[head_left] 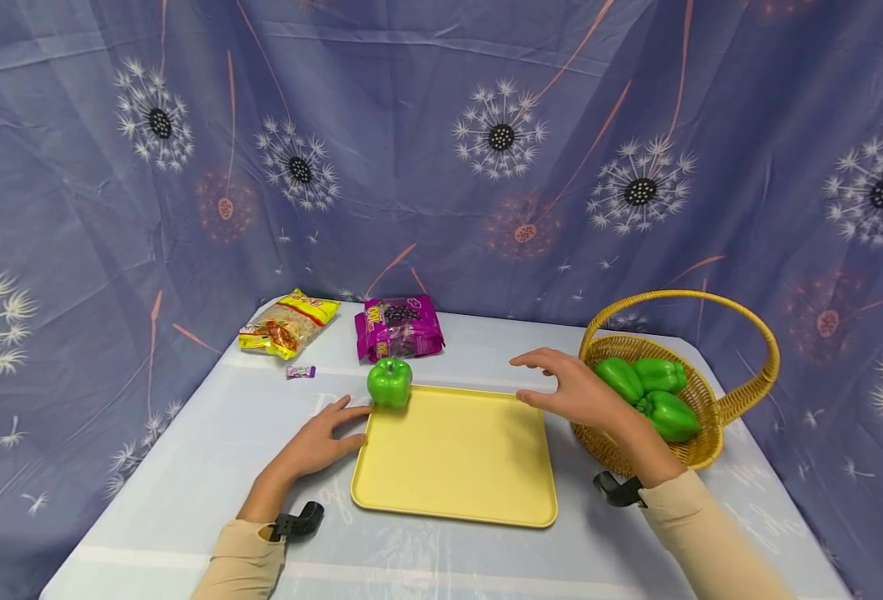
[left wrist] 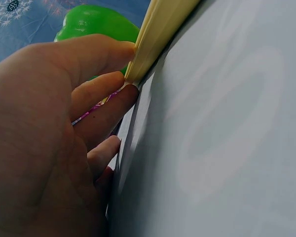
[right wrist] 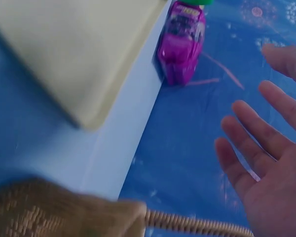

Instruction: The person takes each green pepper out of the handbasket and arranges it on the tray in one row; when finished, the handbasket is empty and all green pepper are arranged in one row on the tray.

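My left hand (head_left: 315,443) lies at the left edge of a yellow tray (head_left: 452,467), its fingertips right at the rim. In the left wrist view the thumb and fingers of this hand (left wrist: 64,94) reach the tray's side (left wrist: 155,37). A green bell pepper (head_left: 389,382) stands on the tray's far left corner, just past those fingertips. Over the tray's right edge hovers my right hand (head_left: 579,390), with nothing in it. Its fingers (right wrist: 259,128) are spread in the right wrist view. Beside it, a wicker basket (head_left: 711,421) holds several green bell peppers (head_left: 669,415).
Behind the tray lie a purple bag (head_left: 403,327) and a yellow clear-fronted food bag (head_left: 291,323). A small purple packet (head_left: 301,372) sits in front of them. The basket's tall handle (head_left: 767,350) arches up at the right. A patterned blue curtain (head_left: 411,167) hangs behind the table.
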A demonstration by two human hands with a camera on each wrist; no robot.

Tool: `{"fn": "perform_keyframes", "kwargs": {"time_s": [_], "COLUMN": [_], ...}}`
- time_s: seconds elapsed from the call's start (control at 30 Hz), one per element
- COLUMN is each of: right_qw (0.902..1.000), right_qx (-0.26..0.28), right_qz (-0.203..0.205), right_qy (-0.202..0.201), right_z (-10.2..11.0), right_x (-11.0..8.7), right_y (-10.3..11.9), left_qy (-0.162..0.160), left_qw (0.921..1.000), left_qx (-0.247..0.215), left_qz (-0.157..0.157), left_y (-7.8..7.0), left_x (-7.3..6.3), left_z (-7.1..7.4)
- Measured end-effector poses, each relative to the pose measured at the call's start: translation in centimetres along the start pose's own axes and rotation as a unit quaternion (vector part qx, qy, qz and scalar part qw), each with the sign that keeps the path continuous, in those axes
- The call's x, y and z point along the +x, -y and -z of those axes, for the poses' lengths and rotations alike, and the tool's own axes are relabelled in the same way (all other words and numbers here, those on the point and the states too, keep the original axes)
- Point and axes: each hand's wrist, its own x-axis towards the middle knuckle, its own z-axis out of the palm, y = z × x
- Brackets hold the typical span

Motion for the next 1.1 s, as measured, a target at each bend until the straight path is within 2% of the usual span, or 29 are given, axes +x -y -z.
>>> {"fn": "perform_keyframes", "kwargs": {"time_s": [0.43,0.63,0.8,1.0,1.1], "right_qw": [0.9975,0.9946,0.9904,0.9829,0.9759], "right_qx": [-0.044,-0.067,-0.087,-0.110,-0.129], "right_qz": [-0.053,-0.079,-0.106,-0.130,-0.143], "right_qy": [-0.016,-0.001,0.022,0.071,0.102], "right_z": [4.4,6.3,8.0,9.5,9.9], "right_x": [-4.3,-5.7,-6.8,-7.3,-7.4], "right_y": [-3.8,-6.1,-7.5,-9.2,-9.8], "left_qy": [0.003,0.003,0.003,0.002,0.004], "left_qw": [1.0000,1.0000,1.0000,1.0000,1.0000], "left_qx": [-0.002,-0.007,-0.007,-0.002,-0.004], "left_qz": [-0.001,-0.001,-0.001,0.002,0.000], "left_y": [-0.3,-0.5,-0.6,-0.4,-0.2], "left_x": [0.1,-0.1,-0.2,0.0,0.0], "left_z": [0.0,0.2,0.2,0.2,0.1]}}
